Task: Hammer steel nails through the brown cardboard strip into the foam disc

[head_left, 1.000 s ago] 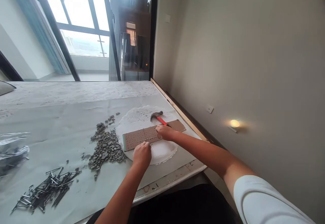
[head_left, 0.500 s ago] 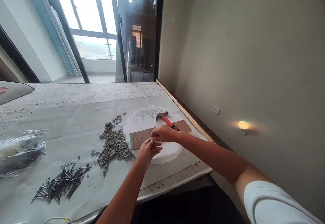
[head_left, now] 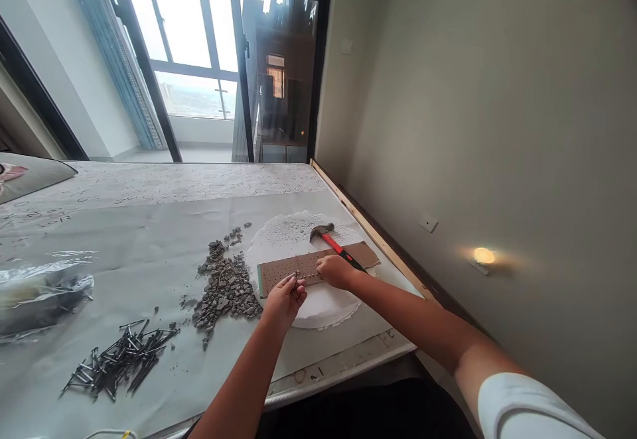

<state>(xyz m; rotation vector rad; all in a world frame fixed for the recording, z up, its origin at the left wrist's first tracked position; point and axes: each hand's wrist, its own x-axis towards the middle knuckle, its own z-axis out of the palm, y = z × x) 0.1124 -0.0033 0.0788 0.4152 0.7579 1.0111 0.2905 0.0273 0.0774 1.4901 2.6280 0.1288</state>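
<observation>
My left hand (head_left: 285, 300) is closed, its thumb and fingers pinching a thin dark nail (head_left: 297, 276) that points upward. My right hand (head_left: 337, 271) is lower over the brown board (head_left: 279, 272), fingers pressed together at its surface; whatever they hold is hidden. Rows of small holes mark the board, which has a green strip at its left end. Across its right part lies a claw hammer (head_left: 334, 243) with a red and black handle, its head beyond the board. Under both is a round white mat (head_left: 323, 306) with a crumbly far part.
Grey gravel (head_left: 226, 290) lies just left of the mat. Nearer the front left is a heap of nails (head_left: 122, 359), with a clear plastic bag (head_left: 44, 303) behind it. A wooden rail (head_left: 368, 227) borders the table's right side, beside the wall.
My right hand has moved apart from my left hand, to the right and onto the board. The left hand has shifted slightly left and keeps its pinch. The view has tilted a little.
</observation>
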